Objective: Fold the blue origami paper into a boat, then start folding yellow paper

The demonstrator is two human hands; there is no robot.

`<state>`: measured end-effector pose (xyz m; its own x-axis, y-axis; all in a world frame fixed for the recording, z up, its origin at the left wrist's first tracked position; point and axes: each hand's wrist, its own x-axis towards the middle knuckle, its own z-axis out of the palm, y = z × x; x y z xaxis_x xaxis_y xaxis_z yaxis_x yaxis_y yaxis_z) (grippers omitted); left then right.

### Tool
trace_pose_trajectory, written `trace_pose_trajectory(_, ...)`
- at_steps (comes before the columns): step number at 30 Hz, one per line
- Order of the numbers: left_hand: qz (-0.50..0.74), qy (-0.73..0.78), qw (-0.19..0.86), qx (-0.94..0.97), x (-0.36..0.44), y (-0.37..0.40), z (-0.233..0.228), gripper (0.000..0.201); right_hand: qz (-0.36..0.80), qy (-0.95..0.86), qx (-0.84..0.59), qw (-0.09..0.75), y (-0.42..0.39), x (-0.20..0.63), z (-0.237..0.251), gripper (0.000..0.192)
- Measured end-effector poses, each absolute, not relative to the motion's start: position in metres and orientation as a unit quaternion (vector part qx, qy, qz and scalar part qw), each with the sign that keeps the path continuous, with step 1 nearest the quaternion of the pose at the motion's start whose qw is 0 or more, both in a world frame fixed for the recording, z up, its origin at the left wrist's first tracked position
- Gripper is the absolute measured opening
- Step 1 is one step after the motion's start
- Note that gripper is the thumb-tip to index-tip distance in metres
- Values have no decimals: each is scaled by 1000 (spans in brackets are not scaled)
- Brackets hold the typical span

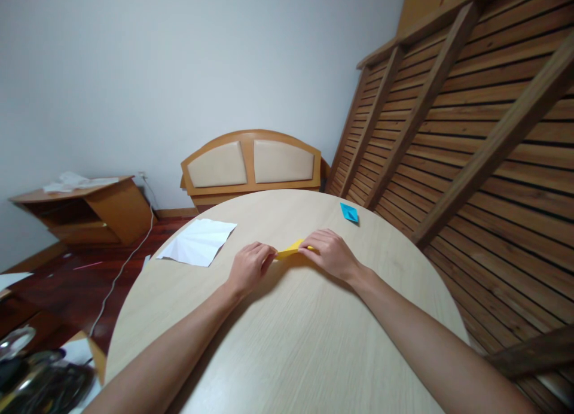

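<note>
Between my two hands is a piece of folded yellow paper, held just over the round table. My left hand pinches its left end between thumb and fingers. At the other end, my right hand grips it, with the fingers curled over and covering part of the paper. A small blue folded paper lies on the table beyond my right hand. Left of my left hand rests a creased white sheet of paper, lying nearly flat.
Behind the table stands a wooden headboard with cream panels. A large slatted wooden frame leans along the right. On the left are a low wooden cabinet, a white cable on the floor and some cluttered items.
</note>
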<state>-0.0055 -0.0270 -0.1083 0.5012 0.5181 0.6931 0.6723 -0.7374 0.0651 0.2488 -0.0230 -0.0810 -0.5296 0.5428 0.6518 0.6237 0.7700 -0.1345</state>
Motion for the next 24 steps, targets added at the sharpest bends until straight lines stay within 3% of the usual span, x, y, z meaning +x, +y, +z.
trace_pose_trajectory(24,-396,-325,91,-854,-11,-27,-106,13,-10,-886,-305,349,-25,250,-82,15)
